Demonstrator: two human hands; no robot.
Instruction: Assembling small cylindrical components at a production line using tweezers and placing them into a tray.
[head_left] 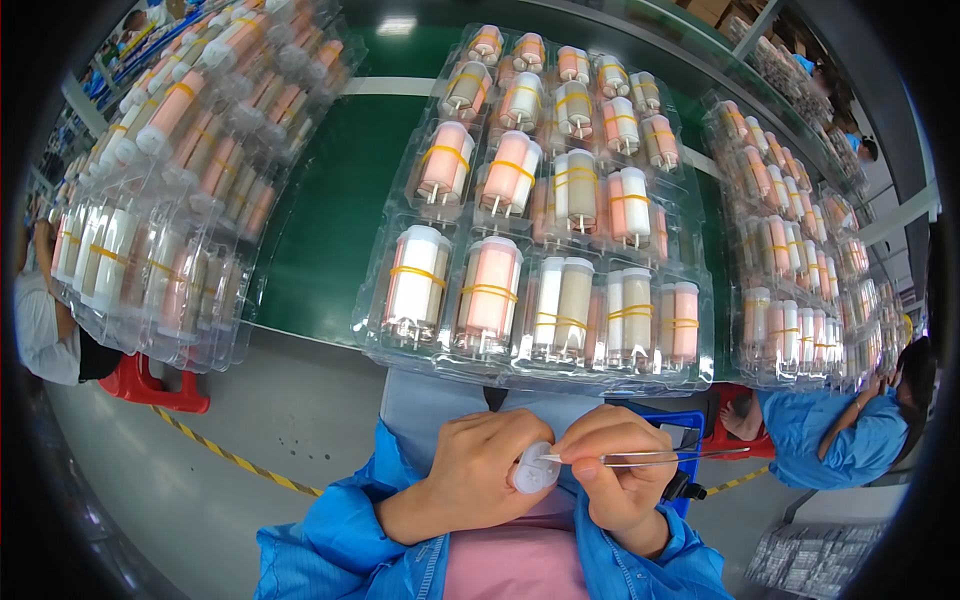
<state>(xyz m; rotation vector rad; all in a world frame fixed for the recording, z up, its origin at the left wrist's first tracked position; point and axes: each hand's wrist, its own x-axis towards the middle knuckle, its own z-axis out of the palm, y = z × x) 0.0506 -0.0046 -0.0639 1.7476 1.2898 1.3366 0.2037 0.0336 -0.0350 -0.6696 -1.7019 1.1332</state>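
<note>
My left hand (465, 475) is closed around a whitish, round-ended plastic part (536, 472), and only its disc-like end shows past the fingers. Metal tweezers (680, 457) lie pinched in my right hand (612, 470), pointing left. Their tip meets the upper part of the disc; whether a tiny piece sits between the points is too small to tell. Both hands are close together in front of my body, just short of the table. Beyond them stands a stack of transparent trays (540, 378) carrying banded bundles of pink, white and grey tubes (490, 288).
More tray stacks with tubes rise at the left (150, 260) and right (800, 310) of the green table (315, 255). A blue bin (685, 425) is beside my right hand. Red stools (160, 385) and a person in blue (825, 435) are at the sides.
</note>
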